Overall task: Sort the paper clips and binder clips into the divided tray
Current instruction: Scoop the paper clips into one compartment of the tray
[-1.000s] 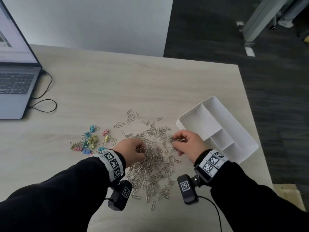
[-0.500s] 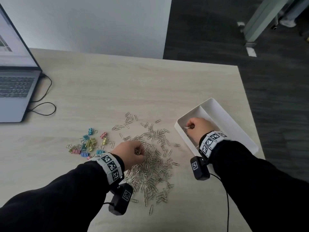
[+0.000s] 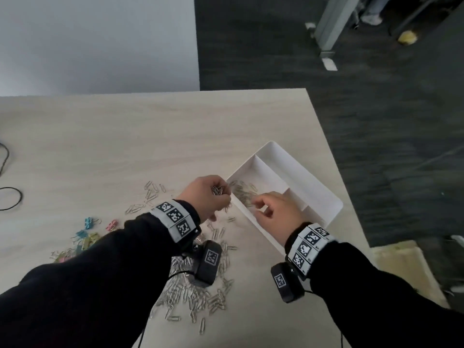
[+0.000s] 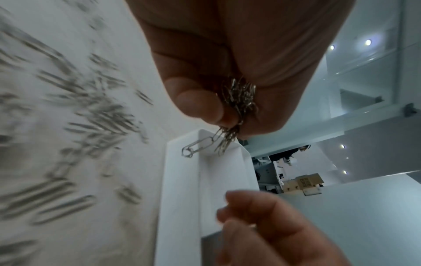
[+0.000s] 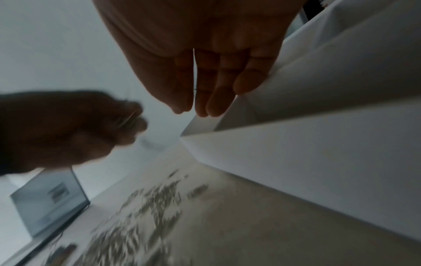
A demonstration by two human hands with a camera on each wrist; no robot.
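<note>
A white divided tray lies at the table's right side, with several silver paper clips in its long near compartment. My left hand grips a bunch of paper clips just left of the tray's corner, a few dangling below the fingers. My right hand hovers over the near compartment, fingers relaxed and holding nothing; in the right wrist view my right hand shows its fingers extended. A big pile of paper clips lies under my left wrist. Coloured binder clips sit at the left.
A black cable loops at the far left. A laptop stands on the table beyond the clips. The table's right edge runs just past the tray, with dark floor and a cardboard box below.
The left hand rose from the pile with a bunch of paper clips and moved right to the tray's corner. The right hand let its clips go in the tray and pulled back.
</note>
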